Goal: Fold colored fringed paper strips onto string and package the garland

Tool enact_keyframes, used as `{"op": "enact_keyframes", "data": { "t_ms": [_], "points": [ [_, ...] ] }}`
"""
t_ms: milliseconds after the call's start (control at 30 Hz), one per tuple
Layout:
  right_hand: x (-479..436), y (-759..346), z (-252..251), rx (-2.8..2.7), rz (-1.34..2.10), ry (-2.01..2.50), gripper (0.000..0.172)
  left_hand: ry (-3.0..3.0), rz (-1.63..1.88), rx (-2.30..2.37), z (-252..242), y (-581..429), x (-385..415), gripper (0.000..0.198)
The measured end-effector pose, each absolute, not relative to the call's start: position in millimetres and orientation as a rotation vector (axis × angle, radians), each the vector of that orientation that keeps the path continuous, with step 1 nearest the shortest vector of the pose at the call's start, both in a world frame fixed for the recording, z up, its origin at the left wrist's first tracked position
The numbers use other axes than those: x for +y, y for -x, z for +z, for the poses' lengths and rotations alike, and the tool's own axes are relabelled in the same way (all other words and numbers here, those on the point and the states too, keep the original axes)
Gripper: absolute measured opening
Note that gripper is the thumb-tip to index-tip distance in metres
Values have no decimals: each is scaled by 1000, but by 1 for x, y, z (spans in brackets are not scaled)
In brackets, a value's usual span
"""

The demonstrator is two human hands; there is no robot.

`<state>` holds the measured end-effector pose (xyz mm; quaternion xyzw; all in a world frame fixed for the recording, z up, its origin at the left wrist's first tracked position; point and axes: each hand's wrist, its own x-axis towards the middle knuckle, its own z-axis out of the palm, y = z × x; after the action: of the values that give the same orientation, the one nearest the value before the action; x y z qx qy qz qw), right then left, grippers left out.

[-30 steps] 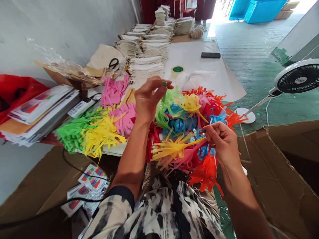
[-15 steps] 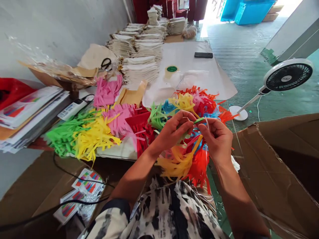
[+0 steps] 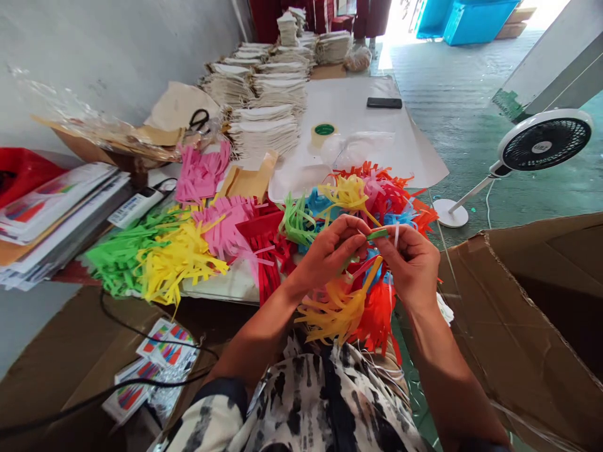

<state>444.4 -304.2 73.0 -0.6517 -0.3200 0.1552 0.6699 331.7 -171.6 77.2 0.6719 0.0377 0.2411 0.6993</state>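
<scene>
Left hand (image 3: 327,254) and right hand (image 3: 409,267): fingers closed, both pinching one green paper strip (image 3: 378,234) between them, just above a heap of fringed coloured paper (image 3: 351,191) on the surface (image 3: 377,125). More fringed paper (image 3: 160,257) lies to the left.

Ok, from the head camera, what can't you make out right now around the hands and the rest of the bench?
Head view only:
Green strip: the left hand and right hand hide most of it and how it is gripped.
Bench surface under the paper fringes: hidden by the heap.
Inside the cardboard box: hidden by its flap and shadow.
Blue crates: cut off by the top edge.
</scene>
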Motion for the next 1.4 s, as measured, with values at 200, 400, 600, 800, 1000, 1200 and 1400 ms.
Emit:
{"op": "enact_keyframes", "data": {
  "t_ms": [200,400,600,800,1000,1200,1400],
  "points": [
    [-309,-442,73,-749,408,1421,19,-1670,630,71,76,-329,-175,23],
    [-307,-439,79,-737,311,1464,19,-1674,634,61,75,-329,-173,22],
    [-306,-442,76,-728,331,1479,22,-1753,651,85,75,-328,-174,22],
    [-305,-437,76,-731,219,1568,19,-2029,886,-5,72,-327,-174,14],
    [-303,-435,74,-781,47,1651,17,-1896,735,73,77,-328,-173,12],
    [-303,-441,70,-845,134,1693,14,-1587,436,181,87,-326,-170,26],
    [-308,-440,77,-1041,199,1702,23,-1217,455,310,88,-330,-167,32]
  ]
}}
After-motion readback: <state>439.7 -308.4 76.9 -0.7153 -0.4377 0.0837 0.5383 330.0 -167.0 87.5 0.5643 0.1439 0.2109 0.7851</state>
